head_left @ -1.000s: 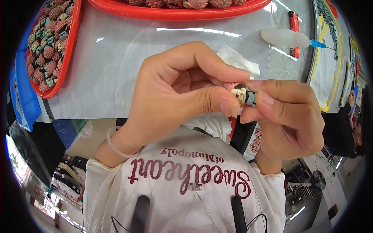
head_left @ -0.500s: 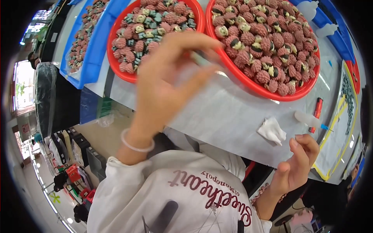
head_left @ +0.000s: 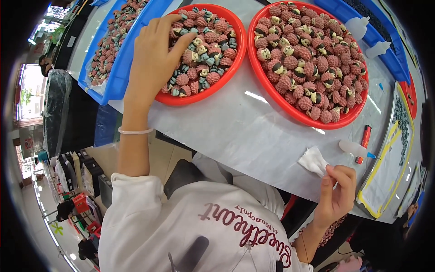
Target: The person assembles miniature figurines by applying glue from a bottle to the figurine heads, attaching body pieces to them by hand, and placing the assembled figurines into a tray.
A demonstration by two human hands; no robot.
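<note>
My left hand (head_left: 156, 52) is over a round red basin (head_left: 242, 43), its thumb and forefinger apart at the pieces inside. That basin holds small pink ridged pieces (head_left: 213, 78) with cream and grey-blue parts; whether the hidden fingertips touch any, I cannot make out. Lower right, my right hand (head_left: 336, 192) pinches the edge of a crumpled white tissue (head_left: 312, 161) lying on the table. A larger red basin (head_left: 333, 123) to the right is full of pink ridged pieces (head_left: 302, 52) with cream and black parts.
At far left a blue tray (head_left: 106, 93) holds similar pieces. Beside the tissue lie a clear bottle with a blue needle tip (head_left: 353, 148) and a red tube (head_left: 364, 144). Two white squeeze bottles (head_left: 378, 49) stand at the upper right. A yellow-taped board (head_left: 383, 181) carries small dark pieces.
My left hand has moved left from between the basins to the left basin; a small pale thing at its fingers no longer shows. My right hand has moved left and taken the tissue's edge.
</note>
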